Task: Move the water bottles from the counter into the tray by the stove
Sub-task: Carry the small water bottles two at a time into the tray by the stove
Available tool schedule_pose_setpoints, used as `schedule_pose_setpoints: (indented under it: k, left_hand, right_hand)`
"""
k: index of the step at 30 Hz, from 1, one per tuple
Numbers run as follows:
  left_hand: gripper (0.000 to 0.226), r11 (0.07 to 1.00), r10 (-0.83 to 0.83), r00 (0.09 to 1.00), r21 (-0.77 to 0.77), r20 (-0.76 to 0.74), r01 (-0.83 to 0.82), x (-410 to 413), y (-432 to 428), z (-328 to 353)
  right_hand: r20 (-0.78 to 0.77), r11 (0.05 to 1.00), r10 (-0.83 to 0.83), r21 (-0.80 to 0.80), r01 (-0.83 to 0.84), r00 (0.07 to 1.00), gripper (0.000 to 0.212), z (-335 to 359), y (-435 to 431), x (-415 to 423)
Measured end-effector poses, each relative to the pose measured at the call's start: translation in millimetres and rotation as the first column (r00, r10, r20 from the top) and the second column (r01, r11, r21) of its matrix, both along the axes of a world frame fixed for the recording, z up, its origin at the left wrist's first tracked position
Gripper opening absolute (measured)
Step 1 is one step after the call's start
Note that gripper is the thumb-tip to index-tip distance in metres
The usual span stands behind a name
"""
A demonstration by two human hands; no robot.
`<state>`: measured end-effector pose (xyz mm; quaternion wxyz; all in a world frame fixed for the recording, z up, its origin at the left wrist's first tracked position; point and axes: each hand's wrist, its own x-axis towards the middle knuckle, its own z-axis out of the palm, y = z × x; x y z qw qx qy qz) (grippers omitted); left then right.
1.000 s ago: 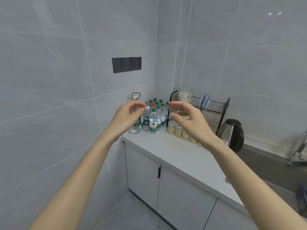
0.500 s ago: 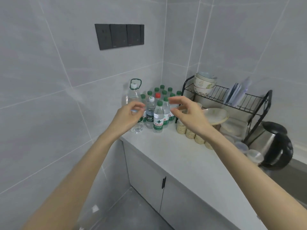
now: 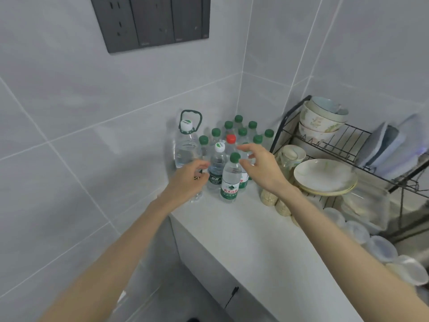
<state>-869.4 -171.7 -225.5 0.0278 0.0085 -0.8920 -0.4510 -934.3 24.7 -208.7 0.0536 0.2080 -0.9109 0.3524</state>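
Several small water bottles stand clustered in the counter's corner, most with green caps. The front green-capped bottle (image 3: 230,180) stands nearest me, with a white-capped bottle (image 3: 217,166) to its left and a red-capped bottle (image 3: 231,140) behind. A large jug with a handle ring (image 3: 186,145) stands at the left against the wall. My left hand (image 3: 185,181) is in front of the jug, fingers curled and apart, right beside the white-capped bottle. My right hand (image 3: 261,167) hovers open just right of the front bottle, fingers spread. Neither hand holds anything. No tray or stove is in view.
A black wire dish rack (image 3: 348,145) with stacked bowls (image 3: 322,117), plates (image 3: 325,175) and a cup stands right of the bottles. Small jars (image 3: 269,198) and lidded containers (image 3: 380,247) line the counter (image 3: 255,240) under it. A socket panel (image 3: 151,19) is on the left wall.
The view has closed in on the counter corner. Both hands have reached nearer to the front bottles and now flank them; nothing has been gripped.
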Motion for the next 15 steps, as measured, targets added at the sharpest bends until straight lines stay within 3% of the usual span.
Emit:
schedule_pose_setpoints:
  k: [8, 15]
  left_hand:
    - [0.04, 0.995, -0.101, 0.991, 0.021, 0.093, 0.099, -54, -17, -37]
    - [0.043, 0.985, -0.17, 0.976, 0.055, 0.138, 0.164, -74, -30, -56]
  right_hand:
    - [0.088, 0.982, -0.058, 0.185, 0.04, 0.994, 0.04, -51, -26, -65]
    - [0.125, 0.988, -0.145, 0.079, 0.136, 0.982, 0.035, -72, -33, -76]
